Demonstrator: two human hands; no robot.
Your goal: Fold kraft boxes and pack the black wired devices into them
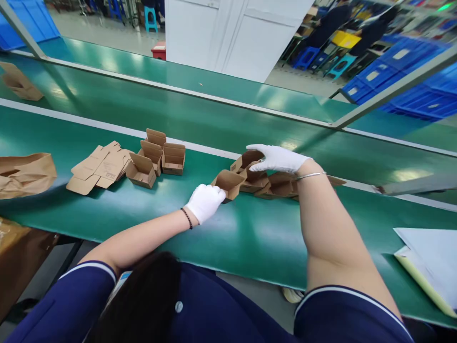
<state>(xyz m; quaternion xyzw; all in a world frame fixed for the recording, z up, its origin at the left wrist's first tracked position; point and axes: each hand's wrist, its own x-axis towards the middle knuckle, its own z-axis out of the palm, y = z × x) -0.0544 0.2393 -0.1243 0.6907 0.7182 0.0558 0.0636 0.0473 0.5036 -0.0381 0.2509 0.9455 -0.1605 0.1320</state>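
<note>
On the green tabletop (250, 238), just in front of the person, a cluster of small folded cardboard boxes is being handled by two white-gloved hands. The left hand (205, 202) is curled shut against the near side of an open box (228, 183), which stands upright with its flap raised; whether the wall is pinched or only pushed cannot be told. The right hand (278, 158) is laid, fingers nearly flat and only lightly bent, over the top of a second box (250, 164) that touches the first on its far right side. More folded boxes (280, 186) lie just right of the open box, partly hidden by the right forearm.

Well to the left of the open box, three finished boxes (157, 159) stand together, with a pile of flat blanks (102, 166) touching them and a brown paper bag (24, 174) further left.

For the boxes to be moved well, each is probably best gripped by its walls rather than its flaps, so that the folds are not sprung open.
</note>
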